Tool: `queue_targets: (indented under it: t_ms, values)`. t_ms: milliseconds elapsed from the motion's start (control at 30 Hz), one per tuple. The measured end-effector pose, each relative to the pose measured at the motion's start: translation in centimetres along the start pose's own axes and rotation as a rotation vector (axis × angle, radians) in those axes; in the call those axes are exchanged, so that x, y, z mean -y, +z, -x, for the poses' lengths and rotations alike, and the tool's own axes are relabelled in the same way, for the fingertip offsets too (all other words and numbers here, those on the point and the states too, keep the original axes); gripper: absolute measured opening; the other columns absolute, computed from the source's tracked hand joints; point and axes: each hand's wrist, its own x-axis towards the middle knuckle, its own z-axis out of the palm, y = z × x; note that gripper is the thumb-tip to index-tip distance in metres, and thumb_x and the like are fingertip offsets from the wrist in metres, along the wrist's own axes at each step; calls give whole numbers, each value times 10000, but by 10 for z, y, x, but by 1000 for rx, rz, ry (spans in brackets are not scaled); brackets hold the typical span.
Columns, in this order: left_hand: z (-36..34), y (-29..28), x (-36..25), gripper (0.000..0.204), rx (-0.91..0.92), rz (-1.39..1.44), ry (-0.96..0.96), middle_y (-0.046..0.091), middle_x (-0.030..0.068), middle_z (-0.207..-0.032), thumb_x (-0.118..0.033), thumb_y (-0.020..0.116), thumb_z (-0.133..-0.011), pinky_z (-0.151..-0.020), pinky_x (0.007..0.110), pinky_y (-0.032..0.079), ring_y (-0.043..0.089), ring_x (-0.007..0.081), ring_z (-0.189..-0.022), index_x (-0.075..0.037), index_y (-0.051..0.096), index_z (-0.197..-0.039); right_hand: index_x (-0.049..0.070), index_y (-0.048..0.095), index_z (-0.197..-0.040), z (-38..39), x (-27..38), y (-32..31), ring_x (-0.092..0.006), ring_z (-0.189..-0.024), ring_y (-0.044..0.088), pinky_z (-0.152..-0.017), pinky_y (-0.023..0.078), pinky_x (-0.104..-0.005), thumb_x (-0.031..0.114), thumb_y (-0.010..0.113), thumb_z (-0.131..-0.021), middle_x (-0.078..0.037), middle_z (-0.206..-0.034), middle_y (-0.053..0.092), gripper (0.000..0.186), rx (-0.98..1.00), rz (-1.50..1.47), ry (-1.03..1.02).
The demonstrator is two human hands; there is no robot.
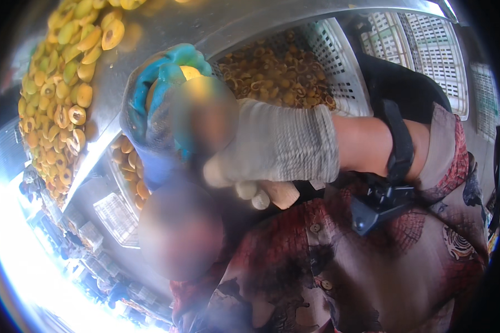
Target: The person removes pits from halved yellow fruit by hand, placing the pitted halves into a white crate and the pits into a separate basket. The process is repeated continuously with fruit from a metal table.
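Observation:
My left hand [153,97] wears a blue rubber glove and is closed around a yellow fruit [190,71], held up over the edge of a steel table [166,28]. My right hand [275,145], in a grey knit glove, is pressed right against the fruit. Its fingers grip a pale wooden tool handle [276,194]. The working end of the tool is hidden by a blurred patch. A black strap [399,145] circles my right forearm.
A heap of cut, cored yellow fruit pieces [61,83] lies on the table at the left. A white slatted basket [339,66] behind my hands holds brownish cores. A tray of yellow fruit [130,166] sits below the table edge. White crates [433,50] stand upper right.

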Motion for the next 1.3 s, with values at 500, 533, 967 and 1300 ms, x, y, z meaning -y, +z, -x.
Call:
queue_targets:
  t_ms: [500,533,967,1300]
  values:
    - [5,-6,-5,262,-12,-622,471,635,152,-991,-74,645,-809,-699,286,524,630,190,-853,6,595,-1054,46,534,-1005,3,23,10,-159,-457,548,-389,444,-284,167,626,-806,-60,-605,566,250,-117,-73,133]
    - [8,-11,-10,264,12,-807,462,637,137,-990,-65,638,-813,-687,255,520,629,168,-853,7,591,-1063,46,529,-1012,0,25,9,-156,-454,545,-384,441,-280,160,629,-802,-58,-600,561,258,-128,-90,151]
    - [5,-20,-18,280,249,79,-107,648,77,-1007,-30,657,-749,-869,258,465,591,128,-935,27,612,-1019,81,383,-1245,13,38,48,-130,-401,484,-328,388,-240,64,625,-758,-35,-565,483,544,-405,-94,196]
    - [15,-17,-39,543,318,162,-236,556,128,-1186,-2,670,-766,-902,299,460,559,154,-1036,25,431,-1253,114,431,-962,36,44,76,-117,-385,396,-321,296,-240,-4,601,-739,-38,-611,461,304,-447,-264,149]
